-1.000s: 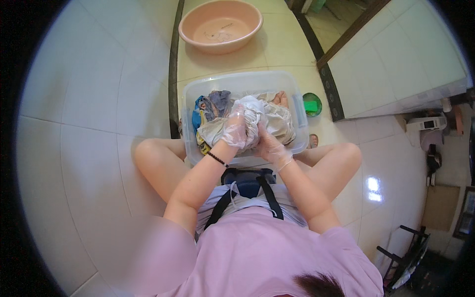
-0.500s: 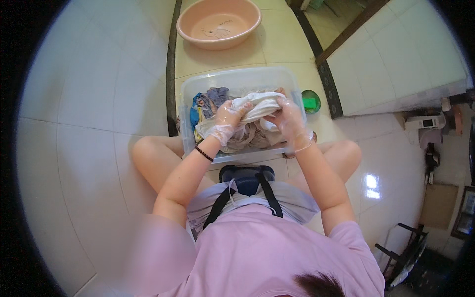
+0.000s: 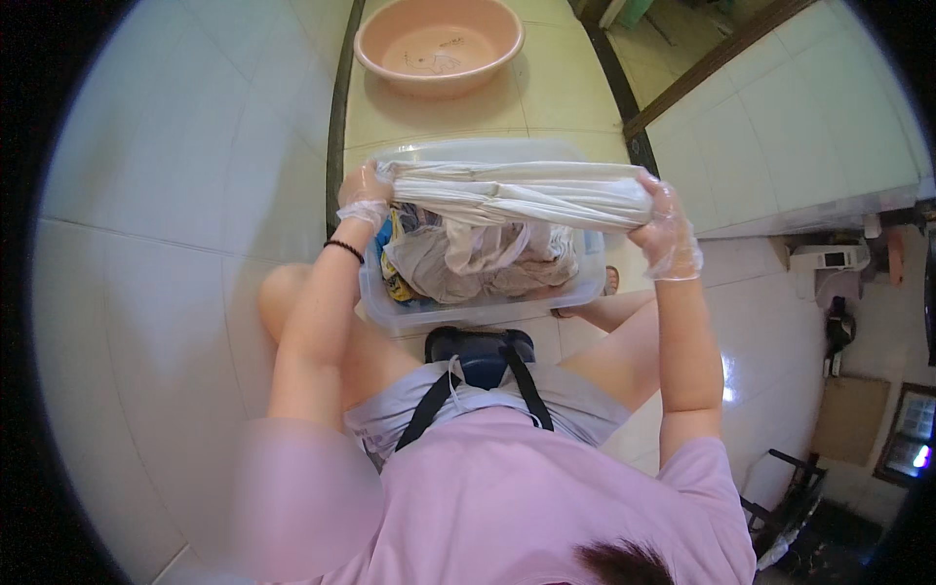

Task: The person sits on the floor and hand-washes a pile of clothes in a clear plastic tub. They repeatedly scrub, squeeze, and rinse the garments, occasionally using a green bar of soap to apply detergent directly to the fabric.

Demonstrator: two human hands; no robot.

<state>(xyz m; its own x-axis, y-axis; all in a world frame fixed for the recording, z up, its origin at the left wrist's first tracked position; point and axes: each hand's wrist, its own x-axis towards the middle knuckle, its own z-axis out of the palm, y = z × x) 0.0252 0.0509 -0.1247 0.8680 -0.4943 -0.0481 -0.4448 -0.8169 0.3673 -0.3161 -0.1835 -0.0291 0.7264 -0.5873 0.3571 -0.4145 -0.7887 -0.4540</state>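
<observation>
A long white cloth [image 3: 517, 193] is pulled out straight, side to side, above a clear plastic tub [image 3: 439, 315]. Thin transparent gloves cover both hands. My left hand [image 3: 365, 190] is closed round the cloth's left end, over the tub's left rim. Its right end is gripped in my right hand [image 3: 669, 229], out past the tub's right side. Beneath the cloth, the tub holds a heap of pale and grey garments [image 3: 439, 261] with some blue and yellow pieces at the left. The stretched cloth hides the far part of the heap.
A pink plastic basin [image 3: 439, 73] stands on the tiled floor beyond the tub. Close on the left rises a tiled wall [image 3: 175, 292]. Between my legs is a dark stool [image 3: 478, 349]. A black-framed chair [image 3: 790, 497] stands at the lower right.
My hands have moved well apart, left and right. The white cloth, bunched between them before, is now drawn out long and lifted. The green item beside the tub is hidden now.
</observation>
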